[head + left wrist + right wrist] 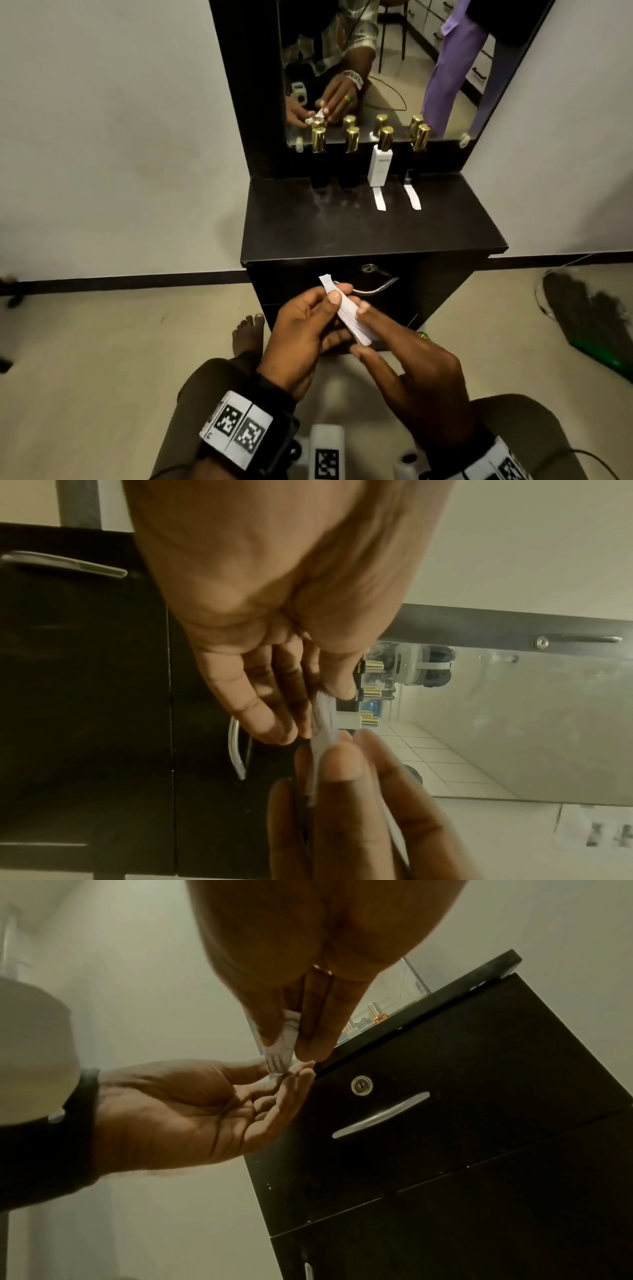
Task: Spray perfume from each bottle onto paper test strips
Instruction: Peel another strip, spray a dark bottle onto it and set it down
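Here, four bottles [379,156], two laid strips [379,198], both hands [356,339] pinching a strip stack [346,310].

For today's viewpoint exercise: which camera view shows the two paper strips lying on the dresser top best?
The head view: both paper strips lie flat on the dresser top, in front of the two right-hand bottles. Neither wrist view shows them; there the dresser's top surface is hidden.

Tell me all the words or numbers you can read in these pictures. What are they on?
White perfume bottle: a small grey word on its front, too blurred to read.
Dark bottles: tiny blue lettering in the left wrist view, too small to read.
Wrist bands: black-and-white square code patterns, no letters.
Paper test strips: no print that can be read.
Nothing in these pictures can be read clearly.
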